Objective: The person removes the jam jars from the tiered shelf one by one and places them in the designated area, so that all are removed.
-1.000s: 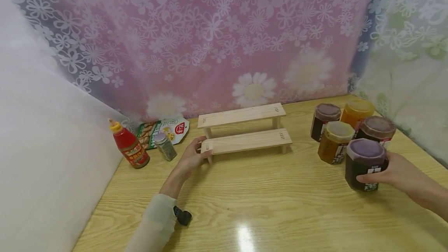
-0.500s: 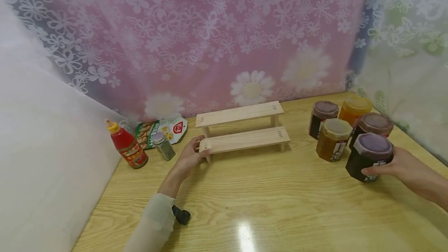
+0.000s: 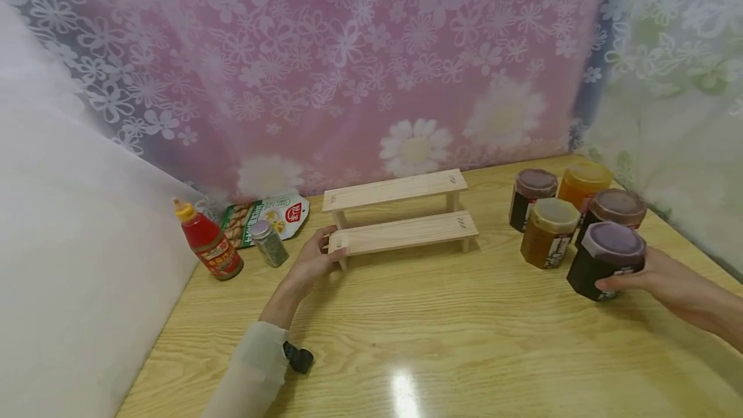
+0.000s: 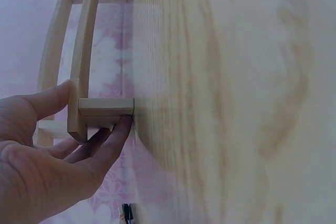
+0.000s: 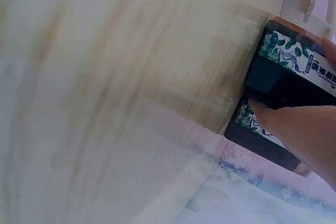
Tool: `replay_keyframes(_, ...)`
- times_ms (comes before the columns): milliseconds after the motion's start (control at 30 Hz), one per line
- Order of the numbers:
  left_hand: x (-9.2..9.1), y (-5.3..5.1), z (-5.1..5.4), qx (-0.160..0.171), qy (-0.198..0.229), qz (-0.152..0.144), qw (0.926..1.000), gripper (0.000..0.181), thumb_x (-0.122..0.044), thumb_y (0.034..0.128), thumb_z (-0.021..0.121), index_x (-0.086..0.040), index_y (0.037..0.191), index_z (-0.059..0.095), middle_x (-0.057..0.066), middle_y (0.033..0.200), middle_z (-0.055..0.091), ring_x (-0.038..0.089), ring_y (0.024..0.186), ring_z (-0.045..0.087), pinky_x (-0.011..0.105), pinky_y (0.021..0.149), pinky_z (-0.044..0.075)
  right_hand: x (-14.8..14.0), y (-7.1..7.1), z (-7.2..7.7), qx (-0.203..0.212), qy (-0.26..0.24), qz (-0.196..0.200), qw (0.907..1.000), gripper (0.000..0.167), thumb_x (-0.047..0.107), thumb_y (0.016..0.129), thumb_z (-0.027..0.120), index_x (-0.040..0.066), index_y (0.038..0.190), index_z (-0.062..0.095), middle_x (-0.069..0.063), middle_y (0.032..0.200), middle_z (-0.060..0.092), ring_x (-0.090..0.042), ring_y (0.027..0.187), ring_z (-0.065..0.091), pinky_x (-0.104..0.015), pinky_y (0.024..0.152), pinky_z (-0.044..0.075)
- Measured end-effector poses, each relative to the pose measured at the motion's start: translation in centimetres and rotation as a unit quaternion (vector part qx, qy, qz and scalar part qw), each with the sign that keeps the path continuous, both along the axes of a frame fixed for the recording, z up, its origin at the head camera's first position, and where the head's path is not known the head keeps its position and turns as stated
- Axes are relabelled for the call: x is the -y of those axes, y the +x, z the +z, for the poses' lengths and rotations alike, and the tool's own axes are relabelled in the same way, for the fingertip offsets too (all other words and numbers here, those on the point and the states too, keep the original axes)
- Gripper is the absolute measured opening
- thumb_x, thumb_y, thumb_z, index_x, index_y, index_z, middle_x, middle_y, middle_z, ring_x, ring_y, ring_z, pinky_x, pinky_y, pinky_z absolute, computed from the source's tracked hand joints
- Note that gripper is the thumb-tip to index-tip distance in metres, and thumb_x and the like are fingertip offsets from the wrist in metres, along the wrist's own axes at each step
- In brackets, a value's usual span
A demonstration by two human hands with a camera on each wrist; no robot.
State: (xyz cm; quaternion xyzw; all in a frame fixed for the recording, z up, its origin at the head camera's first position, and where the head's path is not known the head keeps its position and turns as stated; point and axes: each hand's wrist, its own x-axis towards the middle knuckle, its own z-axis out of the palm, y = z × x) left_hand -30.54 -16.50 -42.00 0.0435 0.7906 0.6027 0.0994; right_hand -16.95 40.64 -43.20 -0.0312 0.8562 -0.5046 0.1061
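Note:
My left hand [image 3: 313, 260] pinches the left end of the lower step of a two-step wooden shelf [image 3: 406, 232]. In the left wrist view, its thumb lies on the board [image 4: 79, 90] and other fingers reach round by the short leg [image 4: 107, 106]. Far right, my right hand [image 3: 667, 279] grips a dark jar with a purple lid [image 3: 612, 257], thumb across its near side. The jar looks slightly tilted in the head view. In the right wrist view, the label on the jar [image 5: 283, 51] shows leaves and berries; whether its base touches the table cannot be told.
Behind the held jar stand a brown jar [image 3: 550, 234], an orange jar [image 3: 585, 182] and two dark jars [image 3: 522, 205]. Left of the shelf are a red sauce bottle [image 3: 213, 244], a small spice jar [image 3: 269, 247] and a food packet [image 3: 278, 211]. A flowered curtain [image 3: 348, 69] hangs behind.
My right hand has moved the purple-lidded jar a little away from me, closer to the other jars, and it has tipped somewhat. The left hand keeps its hold on the shelf.

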Motion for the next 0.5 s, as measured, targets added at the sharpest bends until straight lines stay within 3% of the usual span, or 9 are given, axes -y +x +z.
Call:
replay_keyframes(67,-0.1,0.0,-0.2,-0.003,-0.006,-0.003,1.0,0.068,-0.008,0.0997,0.071,-0.008,0.159,0.037,0.024,0.155,0.045,0.04,0.134,0.052,0.052,0.104,0.05,0.0,0.1,0.1,0.014,-0.006,-0.008,0.9999,0.085,0.018,0.103,0.067,-0.001,0.163,0.01,-0.022,0.159,0.028,-0.026,0.138,0.041,-0.071,0.099,0.034)
replay_keyframes(133,-0.2,-0.1,-0.3,-0.003,-0.01,-0.004,0.9999,0.068,-0.009,0.0998,0.07,-0.008,0.159,0.037,0.024,0.155,0.045,0.04,0.135,0.052,0.052,0.105,0.05,0.0,0.2,0.2,0.026,-0.014,-0.011,0.9995,0.09,0.019,0.103,0.066,-0.006,0.163,0.003,-0.036,0.161,0.011,-0.054,0.14,0.025,-0.074,0.101,0.029)
replay_keyframes(200,-0.3,-0.1,-0.4,-0.005,-0.015,-0.004,0.9999,0.069,-0.009,0.0997,0.071,-0.008,0.159,0.037,0.024,0.155,0.045,0.04,0.135,0.052,0.053,0.105,0.05,-0.1,0.3,0.4,0.036,-0.018,-0.013,0.9991,0.092,0.02,0.105,0.064,-0.01,0.161,-0.002,-0.041,0.161,0.005,-0.065,0.14,0.012,-0.077,0.101,0.026)
replay_keyframes(300,-0.4,0.0,-0.4,-0.011,-0.023,-0.005,0.9997,0.068,-0.01,0.1002,0.07,-0.007,0.159,0.036,0.024,0.155,0.045,0.04,0.134,0.052,0.053,0.105,0.049,-0.3,0.8,1.1,0.051,0.003,-0.019,0.9985,0.093,0.026,0.107,0.06,-0.014,0.159,-0.006,-0.045,0.159,0.004,-0.069,0.138,0.011,-0.077,0.1,0.027)
replay_keyframes(400,-0.1,0.3,-0.5,-0.038,-0.069,-0.012,0.9968,0.07,-0.016,0.1014,0.07,-0.008,0.161,0.035,0.024,0.156,0.044,0.04,0.132,0.054,0.052,0.103,0.051,-0.4,1.5,2.3,0.044,0.036,-0.034,0.9978,0.095,0.031,0.108,0.06,-0.014,0.159,-0.008,-0.048,0.158,0.006,-0.071,0.136,0.015,-0.077,0.099,0.03)
replay_keyframes(433,0.1,0.4,-0.5,-0.051,-0.094,-0.014,0.9942,0.07,-0.02,0.1018,0.07,-0.008,0.161,0.034,0.024,0.156,0.044,0.04,0.131,0.055,0.051,0.101,0.052,-0.4,1.6,2.6,0.029,0.048,-0.04,0.9976,0.093,0.032,0.107,0.06,-0.01,0.161,-0.003,-0.043,0.16,0.013,-0.066,0.137,0.022,-0.075,0.098,0.034)
replay_keyframes(500,0.6,0.9,-0.1,-0.082,-0.147,-0.015,0.9857,0.069,-0.027,0.1036,0.068,-0.009,0.162,0.034,0.023,0.157,0.044,0.041,0.131,0.057,0.053,0.1,0.053,-1.1,1.4,2.7,-0.011,0.065,-0.054,0.9964,0.086,0.036,0.106,0.062,0.004,0.166,0.009,-0.019,0.163,0.028,-0.038,0.143,0.037,-0.059,0.103,0.044)
